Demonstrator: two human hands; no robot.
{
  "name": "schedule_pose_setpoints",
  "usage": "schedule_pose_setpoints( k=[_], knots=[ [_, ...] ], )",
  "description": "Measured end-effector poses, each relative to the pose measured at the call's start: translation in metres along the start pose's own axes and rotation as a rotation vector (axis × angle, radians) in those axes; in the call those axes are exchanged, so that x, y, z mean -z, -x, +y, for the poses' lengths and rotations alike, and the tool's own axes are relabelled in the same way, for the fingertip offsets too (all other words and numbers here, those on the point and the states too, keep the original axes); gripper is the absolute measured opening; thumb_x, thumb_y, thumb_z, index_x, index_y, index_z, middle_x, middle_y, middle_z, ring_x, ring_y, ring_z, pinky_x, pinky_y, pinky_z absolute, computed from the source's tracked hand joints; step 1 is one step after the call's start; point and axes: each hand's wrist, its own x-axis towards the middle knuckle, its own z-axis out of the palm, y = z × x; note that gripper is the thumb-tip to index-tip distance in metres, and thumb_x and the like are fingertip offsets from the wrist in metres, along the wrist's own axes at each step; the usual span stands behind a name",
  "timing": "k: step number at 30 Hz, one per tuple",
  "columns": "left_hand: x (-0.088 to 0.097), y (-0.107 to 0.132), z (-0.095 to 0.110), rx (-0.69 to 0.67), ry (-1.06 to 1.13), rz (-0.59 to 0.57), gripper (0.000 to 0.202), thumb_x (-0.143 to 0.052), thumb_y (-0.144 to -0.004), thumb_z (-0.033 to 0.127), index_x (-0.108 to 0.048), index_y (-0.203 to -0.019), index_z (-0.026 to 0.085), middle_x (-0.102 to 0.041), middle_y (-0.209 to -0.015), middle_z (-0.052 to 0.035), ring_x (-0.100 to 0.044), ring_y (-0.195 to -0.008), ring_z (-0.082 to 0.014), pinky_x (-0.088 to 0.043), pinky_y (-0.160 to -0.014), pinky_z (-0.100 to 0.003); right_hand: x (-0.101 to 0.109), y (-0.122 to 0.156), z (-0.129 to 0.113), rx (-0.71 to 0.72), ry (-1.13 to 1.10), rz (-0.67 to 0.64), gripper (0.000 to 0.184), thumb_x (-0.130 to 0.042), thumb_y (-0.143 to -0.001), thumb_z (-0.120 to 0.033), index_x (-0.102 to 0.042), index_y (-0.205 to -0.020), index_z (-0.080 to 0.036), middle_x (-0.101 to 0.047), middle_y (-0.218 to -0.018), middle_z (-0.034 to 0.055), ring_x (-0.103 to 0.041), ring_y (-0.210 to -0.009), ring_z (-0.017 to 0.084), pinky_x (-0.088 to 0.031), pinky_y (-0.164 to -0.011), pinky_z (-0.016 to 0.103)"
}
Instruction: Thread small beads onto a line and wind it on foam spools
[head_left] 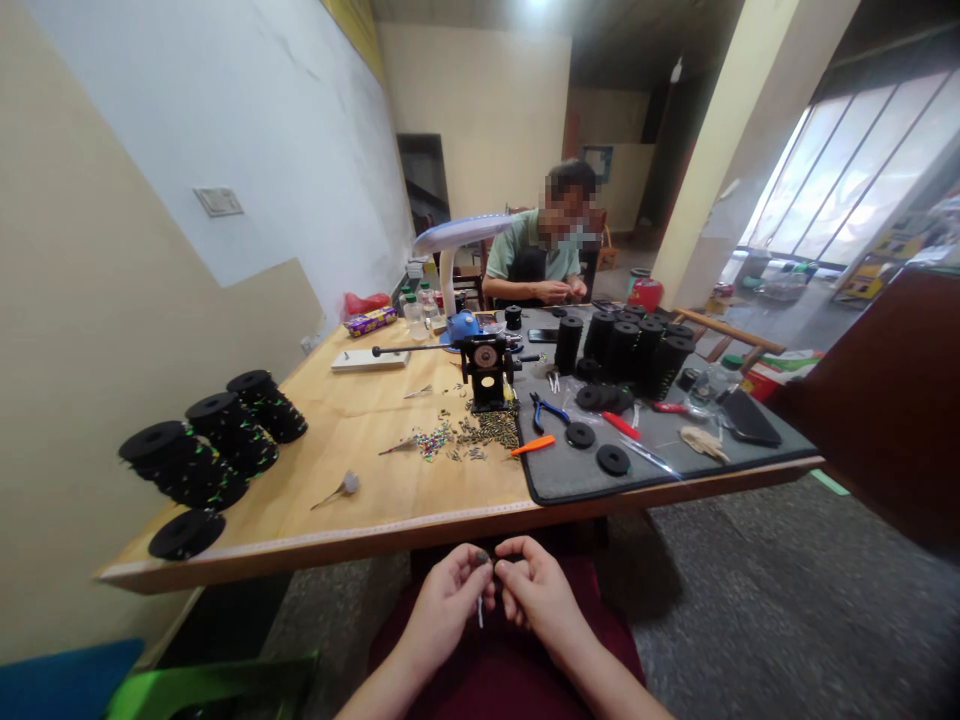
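Both hands are held close together over my lap, just below the table's front edge. The fingers of my left hand are pinched together, and a thin white strip sticks out beneath them. Facing it, my right hand is pinched too, its fingertips almost meeting those of the left. Something small and dark shows at the fingertips, but its kind is too small to tell. On the table in front lie small multicoloured pieces and a heap of small brass-coloured pieces.
A black hand-cranked machine stands mid-table beside a blue-white lamp. Black spools stand left and right. Blue-handled pliers, an orange-handled tool and black discs lie on the grey mat. A person sits opposite.
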Motion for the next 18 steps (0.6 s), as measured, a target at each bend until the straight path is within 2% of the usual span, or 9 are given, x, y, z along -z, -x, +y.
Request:
schedule_pose_setpoints(
  k=[9,18],
  knots=[
    [-0.0012,0.0017,0.0022,-0.034,0.002,-0.020,0.037,-0.074,-0.066,0.048,-0.057,-0.072,0.016,-0.058,-0.059,0.0024,-0.054,-0.054,-0.0117,-0.044,-0.055,-0.023,-0.0027,0.0023,-0.0039,0.036,-0.009,-0.033,0.049,-0.066,-0.066,-0.061,-0.052,-0.081,-0.017,-0.051,-0.038,-0.0095,-0.034,-0.029,0.005,-0.023,-0.033,0.017],
    [-0.0012,0.0021,-0.0018,-0.039,-0.068,-0.044,0.034,-0.069,-0.071,0.047,-0.054,-0.072,0.017,-0.056,-0.058,0.0030,-0.053,-0.053,-0.0108,-0.041,-0.050,-0.021,-0.0011,0.0015,-0.0010,0.045,-0.050,0.011,0.045,-0.065,-0.068,-0.061,-0.049,-0.072,-0.018,-0.047,-0.035,-0.0103,-0.030,-0.028,0.003,-0.019,-0.033,0.016]
  ],
)
